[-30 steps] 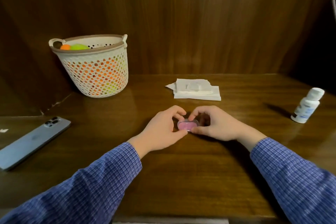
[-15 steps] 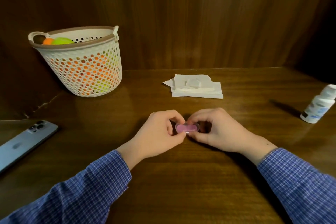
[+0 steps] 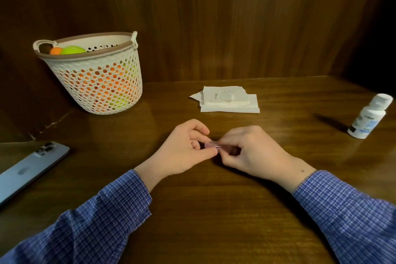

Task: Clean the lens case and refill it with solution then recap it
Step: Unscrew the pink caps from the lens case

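Observation:
A small pink lens case [image 3: 212,146] is held between both hands just above the middle of the wooden table. My left hand [image 3: 184,148] pinches its left end with thumb and fingers. My right hand [image 3: 250,150] curls round its right part and hides most of it. The case looks tilted on edge and blurred. A white solution bottle [image 3: 369,119] with a white cap stands capped at the right side of the table, well apart from both hands.
A stack of white tissues [image 3: 229,103] lies behind the hands. A perforated white basket [image 3: 96,83] with orange and green balls stands back left. A blue-grey phone [image 3: 30,169] lies face down at the left edge. A wooden wall closes the back.
The case has been lifted and tipped from lying flat with its pink top showing to nearly edge-on. My right hand has closed further over it. The head view has shifted a little.

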`<act>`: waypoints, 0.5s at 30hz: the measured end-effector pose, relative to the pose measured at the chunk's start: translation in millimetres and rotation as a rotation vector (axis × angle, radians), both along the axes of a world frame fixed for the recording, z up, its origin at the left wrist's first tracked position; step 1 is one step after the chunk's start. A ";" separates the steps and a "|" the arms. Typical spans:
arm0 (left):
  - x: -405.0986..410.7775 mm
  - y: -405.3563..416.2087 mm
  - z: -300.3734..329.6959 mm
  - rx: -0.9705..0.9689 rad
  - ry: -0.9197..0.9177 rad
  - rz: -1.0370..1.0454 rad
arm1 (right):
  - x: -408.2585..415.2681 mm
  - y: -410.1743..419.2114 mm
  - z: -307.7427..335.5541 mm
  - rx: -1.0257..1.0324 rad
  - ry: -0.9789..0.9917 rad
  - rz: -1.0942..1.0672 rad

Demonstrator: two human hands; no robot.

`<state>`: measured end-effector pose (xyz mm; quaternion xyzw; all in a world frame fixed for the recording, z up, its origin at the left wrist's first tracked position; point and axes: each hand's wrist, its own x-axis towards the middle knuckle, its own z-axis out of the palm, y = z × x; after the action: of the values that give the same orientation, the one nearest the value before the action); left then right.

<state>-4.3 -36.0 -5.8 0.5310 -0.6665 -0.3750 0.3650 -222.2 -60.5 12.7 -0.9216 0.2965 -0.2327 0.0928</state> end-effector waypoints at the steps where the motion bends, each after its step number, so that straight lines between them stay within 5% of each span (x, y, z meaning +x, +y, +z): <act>1: 0.2 0.4 0.3 0.001 -0.001 -0.001 | 1.7 2.1 -0.1 -0.045 0.032 -0.001; 15: -3.6 3.3 4.5 0.006 -0.001 0.016 | 8.7 10.8 -5.8 -0.231 0.056 0.003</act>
<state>-7.9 -32.6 -1.3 0.5376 -0.6613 -0.3737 0.3662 -213.6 -49.7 6.8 -0.9328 0.2687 -0.2394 -0.0221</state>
